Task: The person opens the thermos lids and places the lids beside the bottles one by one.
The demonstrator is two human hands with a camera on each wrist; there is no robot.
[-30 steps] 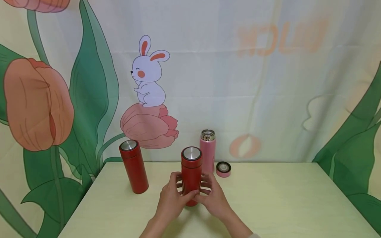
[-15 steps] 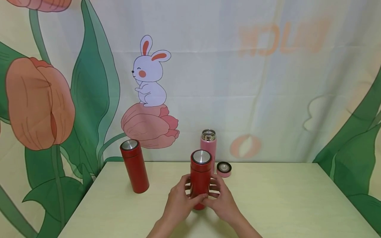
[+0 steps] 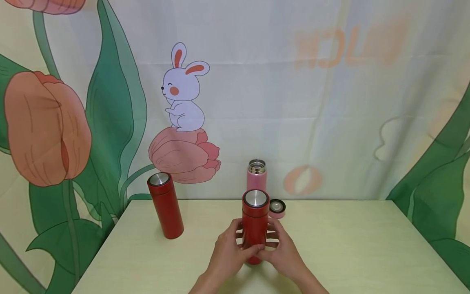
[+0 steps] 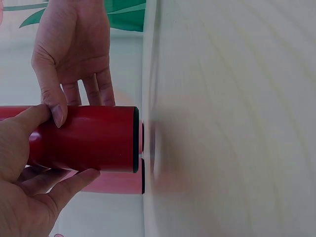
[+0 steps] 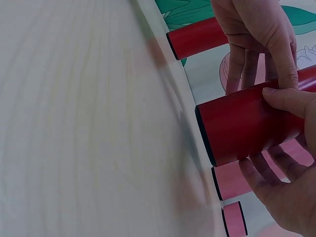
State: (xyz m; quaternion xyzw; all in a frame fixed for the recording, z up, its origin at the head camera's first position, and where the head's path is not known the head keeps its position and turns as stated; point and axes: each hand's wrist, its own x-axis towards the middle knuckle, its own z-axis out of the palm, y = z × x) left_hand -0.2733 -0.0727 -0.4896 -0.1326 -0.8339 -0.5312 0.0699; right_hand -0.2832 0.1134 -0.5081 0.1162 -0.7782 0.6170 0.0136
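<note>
A red thermos flask (image 3: 254, 230) with a silver-topped lid stands upright between my two hands, its base seeming just above the table. My left hand (image 3: 228, 253) grips it from the left, and my right hand (image 3: 284, 255) from the right. Both thumbs lie across its near side, with the fingers bent around the sides. The right wrist view shows the flask's dark base rim and my right hand (image 5: 286, 197) around its body. Behind it stands an open pink thermos flask (image 3: 256, 179), its lower part hidden. Its pink lid (image 3: 277, 208) lies upside down to the right.
Another red thermos flask (image 3: 166, 206), lid on, stands at the left of the pale table (image 3: 349, 249). A curtain (image 3: 257, 102) printed with tulips and a rabbit hangs behind the table's far edge.
Both hands have carried the red thermos flask to the right and a little nearer. It now covers more of the pink flask and part of the lid's left edge. The other things stay put.
</note>
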